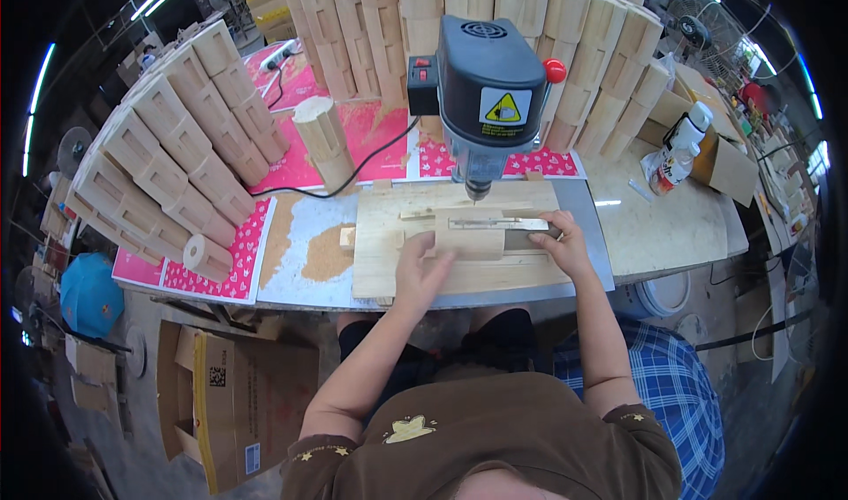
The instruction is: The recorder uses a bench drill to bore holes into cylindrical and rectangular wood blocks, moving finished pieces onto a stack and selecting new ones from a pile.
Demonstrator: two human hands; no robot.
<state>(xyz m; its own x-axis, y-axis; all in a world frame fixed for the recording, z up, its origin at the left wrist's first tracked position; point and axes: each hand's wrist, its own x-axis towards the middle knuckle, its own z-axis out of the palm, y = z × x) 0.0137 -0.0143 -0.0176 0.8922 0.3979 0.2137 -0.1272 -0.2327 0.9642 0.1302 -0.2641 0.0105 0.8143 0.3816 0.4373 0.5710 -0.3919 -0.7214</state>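
A pale wooden block [468,246] with a long slot in its upper face lies on the wooden board [380,270], just below the drill press chuck [477,189]. At its left end, my left hand [420,275] grips the block, thumb toward the near side. My right hand [565,246] pinches a flat metal strip [527,224] at the block's right end. The strip lies in line with the slot; how far it reaches inside is unclear. The drill press head [491,67] is black, with a red-knobbed handle [555,71].
Stacked wooden blocks [168,138] curve along the left, with more rows [583,58] behind the drill. One short stack [324,142] stands nearer. A black cable [380,169] crosses the pink sheet. Bottles [680,151] and a cardboard box [729,160] sit right; sawdust [327,257] lies left.
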